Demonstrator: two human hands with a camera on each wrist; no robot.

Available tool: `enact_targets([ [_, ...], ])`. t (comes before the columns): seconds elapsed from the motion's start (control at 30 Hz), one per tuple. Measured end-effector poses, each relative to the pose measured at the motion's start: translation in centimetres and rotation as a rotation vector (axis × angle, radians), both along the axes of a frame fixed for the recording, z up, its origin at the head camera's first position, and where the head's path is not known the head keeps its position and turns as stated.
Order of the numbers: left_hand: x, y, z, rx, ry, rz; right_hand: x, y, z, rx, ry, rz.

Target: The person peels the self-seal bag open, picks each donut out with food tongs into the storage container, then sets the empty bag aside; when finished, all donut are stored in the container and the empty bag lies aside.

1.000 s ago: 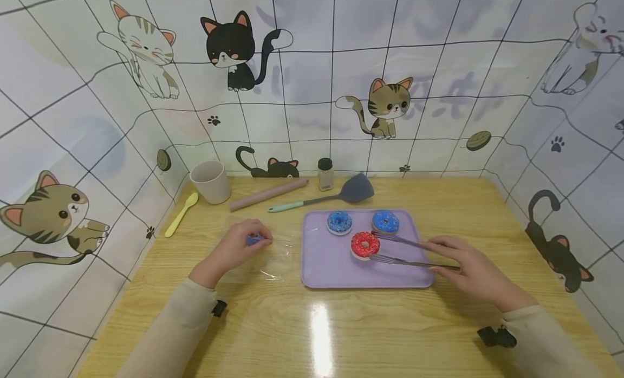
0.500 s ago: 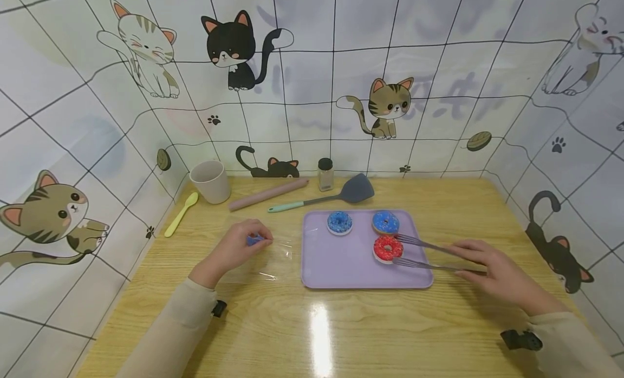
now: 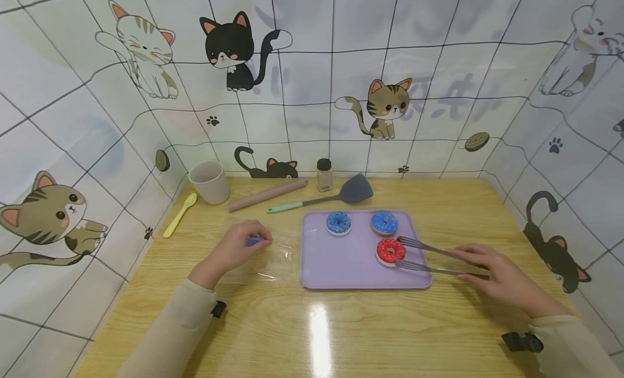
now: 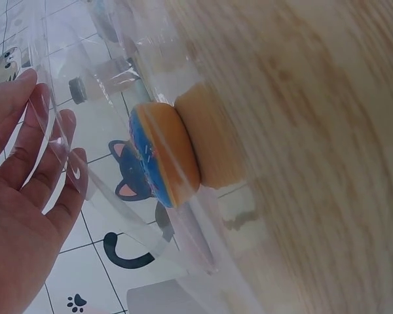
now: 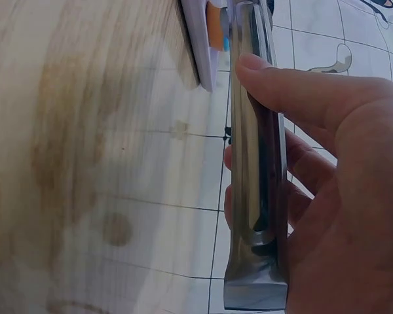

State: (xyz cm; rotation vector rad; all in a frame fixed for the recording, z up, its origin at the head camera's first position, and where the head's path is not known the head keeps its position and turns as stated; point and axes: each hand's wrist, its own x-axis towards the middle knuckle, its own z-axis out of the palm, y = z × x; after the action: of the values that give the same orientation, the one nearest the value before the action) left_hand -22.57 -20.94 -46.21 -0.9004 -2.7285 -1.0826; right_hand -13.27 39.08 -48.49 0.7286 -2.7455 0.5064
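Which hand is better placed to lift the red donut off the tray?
Right. The right hand holds the tongs, whose tips sit either side of the red donut. The left hand is off the tray, at a clear bag.

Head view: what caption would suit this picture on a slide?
Right hand holds metal tongs around a red doughnut on a purple tray.

Four doughnuts in all: two blue (image 3: 338, 223) (image 3: 384, 222) and one red (image 3: 390, 251) on one purple tray (image 3: 341, 264), a fourth blue one (image 3: 253, 239) at nine o'clock; plus one tongs (image 3: 429, 259), cup (image 3: 209, 181), spoon (image 3: 179, 214), rolling pin (image 3: 267, 194), spatula (image 3: 324, 196), and jar (image 3: 324, 174) on the bench (image 3: 312, 324).
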Motion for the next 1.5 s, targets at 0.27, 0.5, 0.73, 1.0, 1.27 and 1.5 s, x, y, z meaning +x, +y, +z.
enact_targets([
  [0.27, 0.2, -0.1, 0.4, -0.008, 0.016, 0.001, -0.1, -0.1, -0.1, -0.008, -0.05, 0.009],
  [0.5, 0.3, 0.0, 0.8, -0.009, -0.001, 0.003, -0.1, -0.3, -0.2, -0.001, -0.051, -0.002],
  [0.73, 0.3, 0.0, 0.5, -0.008, 0.007, -0.001, 0.1, -1.2, 0.2, -0.01, -0.061, -0.024],
  [1.0, 0.4, 0.2, 0.4, 0.003, -0.012, 0.002, 0.2, -4.2, 1.4, -0.032, -0.002, -0.017],
  [1.27, 0.5, 0.1, 0.3, -0.011, -0.007, 0.011, -0.5, -8.7, 2.9, -0.033, 0.035, 0.048],
  [1.5, 0.4, 0.3, 0.7, 0.009, 0.009, -0.01, -1.7, -11.6, 2.9, -0.018, 0.015, 0.132],
])
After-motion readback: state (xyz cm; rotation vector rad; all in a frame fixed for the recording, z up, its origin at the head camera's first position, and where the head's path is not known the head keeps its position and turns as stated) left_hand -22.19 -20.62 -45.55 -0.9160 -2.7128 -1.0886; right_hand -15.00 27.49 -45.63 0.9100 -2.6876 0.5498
